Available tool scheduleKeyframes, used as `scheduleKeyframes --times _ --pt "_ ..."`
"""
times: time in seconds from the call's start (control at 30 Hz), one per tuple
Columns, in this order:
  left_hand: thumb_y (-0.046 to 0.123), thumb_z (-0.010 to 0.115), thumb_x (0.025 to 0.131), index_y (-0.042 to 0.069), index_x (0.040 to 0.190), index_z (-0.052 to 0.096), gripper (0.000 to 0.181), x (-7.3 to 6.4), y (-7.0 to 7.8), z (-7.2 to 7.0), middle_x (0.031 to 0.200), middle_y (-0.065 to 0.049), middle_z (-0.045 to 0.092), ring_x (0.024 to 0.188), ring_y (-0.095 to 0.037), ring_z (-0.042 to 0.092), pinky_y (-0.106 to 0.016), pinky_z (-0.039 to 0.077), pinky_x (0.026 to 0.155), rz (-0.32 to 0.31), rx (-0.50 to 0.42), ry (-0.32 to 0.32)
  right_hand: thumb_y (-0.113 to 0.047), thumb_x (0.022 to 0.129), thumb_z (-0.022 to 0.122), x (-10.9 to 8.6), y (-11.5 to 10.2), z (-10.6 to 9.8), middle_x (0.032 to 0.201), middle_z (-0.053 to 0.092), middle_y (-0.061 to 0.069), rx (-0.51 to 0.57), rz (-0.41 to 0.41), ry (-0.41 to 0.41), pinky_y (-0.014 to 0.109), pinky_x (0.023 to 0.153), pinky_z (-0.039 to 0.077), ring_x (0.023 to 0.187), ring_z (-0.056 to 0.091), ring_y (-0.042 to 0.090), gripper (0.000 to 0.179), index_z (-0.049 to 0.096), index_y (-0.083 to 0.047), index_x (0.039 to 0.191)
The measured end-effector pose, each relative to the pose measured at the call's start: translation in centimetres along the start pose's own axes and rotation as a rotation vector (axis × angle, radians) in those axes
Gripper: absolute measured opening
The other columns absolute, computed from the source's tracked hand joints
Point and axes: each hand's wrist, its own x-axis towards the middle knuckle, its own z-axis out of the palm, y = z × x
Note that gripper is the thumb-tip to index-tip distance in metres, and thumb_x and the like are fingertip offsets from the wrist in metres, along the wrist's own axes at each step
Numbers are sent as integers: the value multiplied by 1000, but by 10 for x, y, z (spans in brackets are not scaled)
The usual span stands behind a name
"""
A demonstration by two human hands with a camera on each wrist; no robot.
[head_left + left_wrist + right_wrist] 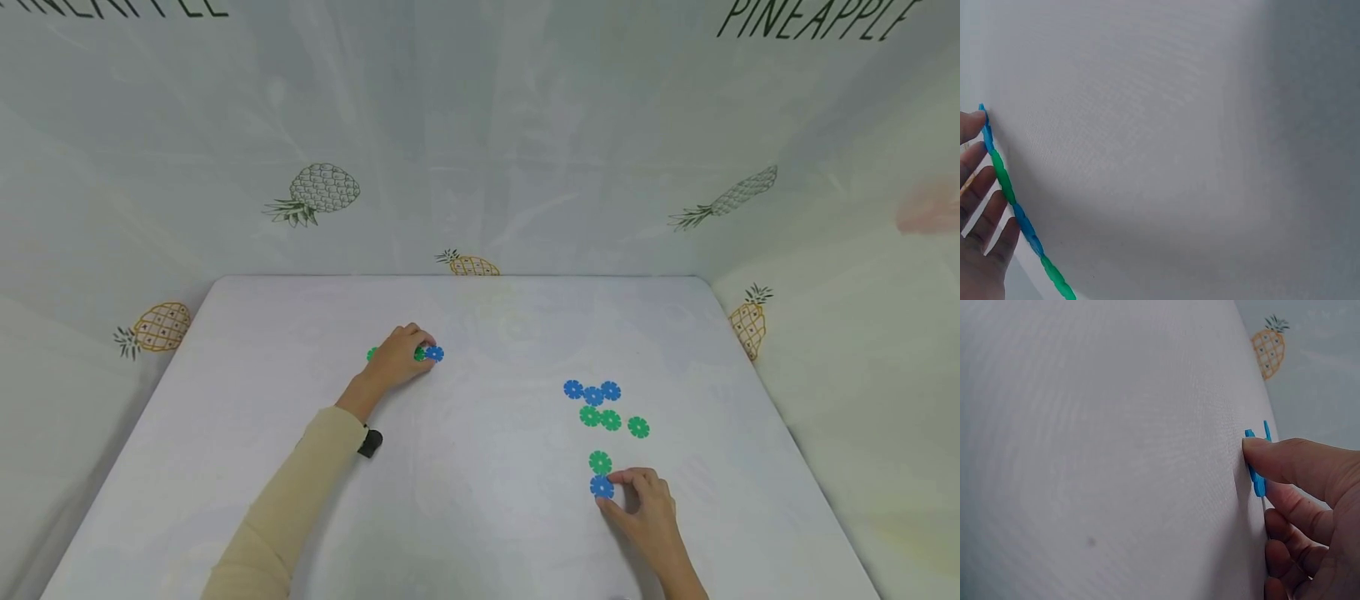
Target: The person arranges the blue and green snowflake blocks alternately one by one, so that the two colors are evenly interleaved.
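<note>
On the left of the table, my left hand (pixel 397 357) pinches the blue interlocking disc (pixel 435 354) at the right end of a row of notched plastic discs. In the left wrist view the row (pixel 1002 178) alternates blue and green, its discs edge to edge; in the head view the hand hides its middle. Near the front right, my right hand (pixel 651 512) holds another blue interlocking disc (pixel 602 487) between thumb and forefinger, just below a loose green disc (pixel 600 462). The right wrist view shows the thumb on this blue disc (pixel 1256 472).
Beyond the right hand lie three blue discs (pixel 593 396) close together and three green discs (pixel 611 420). The white table (pixel 480 500) has rounded far corners. A pineapple-print sheet (pixel 487 150) rises behind it and at both sides.
</note>
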Motion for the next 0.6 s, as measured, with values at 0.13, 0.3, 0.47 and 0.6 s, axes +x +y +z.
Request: scheduleKeyframes --times 0.13,0.3,0.47,0.6 --pt "25 68 84 11 111 61 31 0 -1 1 112 -7 55 110 -29 47 -44 41 97 17 4 10 -14 76 73 0 -1 0 114 50 17 3 0 6 52 93 28 107 40 33 34 62 -3 106" --pt "24 68 83 11 110 62 30 0 -1 2 111 -8 55 110 -29 47 -44 41 97 25 10 19 -13 75 74 -1 -1 -1 113 50 18 -2 -3 13 52 91 29 106 41 33 33 62 -3 105" --pt "24 68 83 11 109 62 29 1 -1 2 111 -8 55 111 -30 47 -44 41 97 17 11 16 -14 76 74 0 -1 -1 115 49 17 2 17 -4 52 94 28 108 40 33 35 62 -4 107" --pt "24 68 83 11 109 62 29 2 -1 2 111 -8 55 111 -29 47 -45 40 98 13 11 16 -14 76 73 1 -1 0 116 48 17 5 26 -14 53 95 28 110 39 33 35 61 -3 108"
